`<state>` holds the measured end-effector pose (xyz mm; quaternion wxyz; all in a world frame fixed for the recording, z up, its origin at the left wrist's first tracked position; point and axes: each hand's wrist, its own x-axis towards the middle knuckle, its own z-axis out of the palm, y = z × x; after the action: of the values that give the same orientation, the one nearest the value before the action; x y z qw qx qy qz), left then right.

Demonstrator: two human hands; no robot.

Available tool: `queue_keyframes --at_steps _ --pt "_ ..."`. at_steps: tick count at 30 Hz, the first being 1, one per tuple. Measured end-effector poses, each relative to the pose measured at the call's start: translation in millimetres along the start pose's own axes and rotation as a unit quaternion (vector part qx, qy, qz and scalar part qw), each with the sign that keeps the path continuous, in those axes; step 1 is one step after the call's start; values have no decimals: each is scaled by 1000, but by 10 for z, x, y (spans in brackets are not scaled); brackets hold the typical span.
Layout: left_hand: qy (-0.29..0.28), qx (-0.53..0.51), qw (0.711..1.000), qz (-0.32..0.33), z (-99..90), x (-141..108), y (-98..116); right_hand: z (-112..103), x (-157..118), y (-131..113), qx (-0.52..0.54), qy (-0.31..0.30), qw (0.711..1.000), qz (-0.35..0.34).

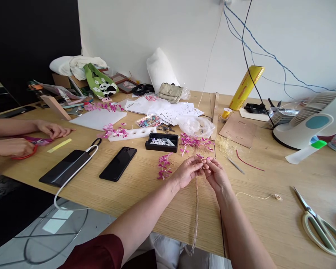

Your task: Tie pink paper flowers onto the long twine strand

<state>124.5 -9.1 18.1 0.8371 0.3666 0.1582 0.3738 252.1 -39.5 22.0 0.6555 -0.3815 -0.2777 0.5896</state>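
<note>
My left hand (pixel 189 171) and my right hand (pixel 215 173) meet over the table, with thumbs and fingertips pinched together. A small pink artificial flower (pixel 199 156) pokes up from between the fingertips. Its stem and the exact hold are hidden by my fingers. Below my hands a braided beige cord (pixel 196 209) hangs past the table edge toward my lap. Just beyond lies a cluster of pink flower sprigs (pixel 194 141), and another pink sprig (pixel 164 166) rests left of my left hand.
A black tray (pixel 161 146) with small white pieces stands ahead, beside a black phone (pixel 118 163). Tweezers (pixel 235 165), a red strip (pixel 249 161) and scissors (pixel 316 220) lie right. At left, a co-worker's hands (pixel 54 129) hold red-handled scissors. A white fan (pixel 305 125) stands back right.
</note>
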Motion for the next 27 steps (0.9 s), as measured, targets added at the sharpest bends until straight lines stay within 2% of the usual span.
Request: queue_keyframes --at_steps 8,14,20,27 --pt "-50 -44 997 -48 -33 24 18 16 1 23 68 16 997 -16" --pt "-48 -50 996 -49 -45 22 13 -18 8 -4 82 -12 997 0" --pt "-7 -15 1000 -6 -31 12 9 -26 20 -16 59 -16 998 13" --pt "23 59 997 52 -9 7 1 -19 1 42 18 11 999 24"
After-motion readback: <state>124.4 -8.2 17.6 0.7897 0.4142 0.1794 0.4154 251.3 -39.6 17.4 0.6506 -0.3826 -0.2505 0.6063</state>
